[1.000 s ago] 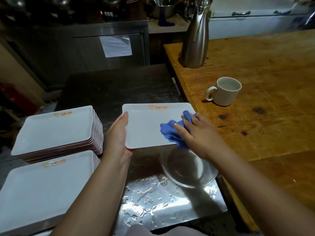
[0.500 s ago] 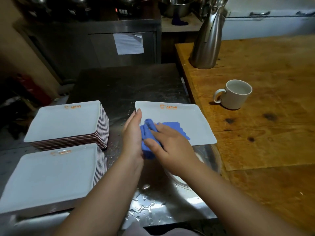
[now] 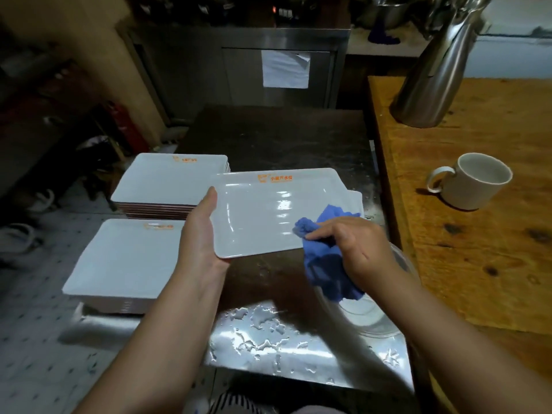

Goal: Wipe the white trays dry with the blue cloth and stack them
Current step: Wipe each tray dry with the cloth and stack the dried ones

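The left hand (image 3: 200, 231) grips the near-left edge of a white tray (image 3: 268, 210), thumb on top, holding it tilted above the wet steel counter (image 3: 280, 348). The right hand (image 3: 355, 249) clutches the bunched blue cloth (image 3: 325, 264) against the tray's near-right corner. Two stacks of trays (image 3: 128, 258) sit just beyond the left hand; a mug (image 3: 475, 180) stands well off past the right hand.

White tray (image 3: 263, 210) held tilted above counter, blue cloth (image 3: 325, 264) bunched at right edge
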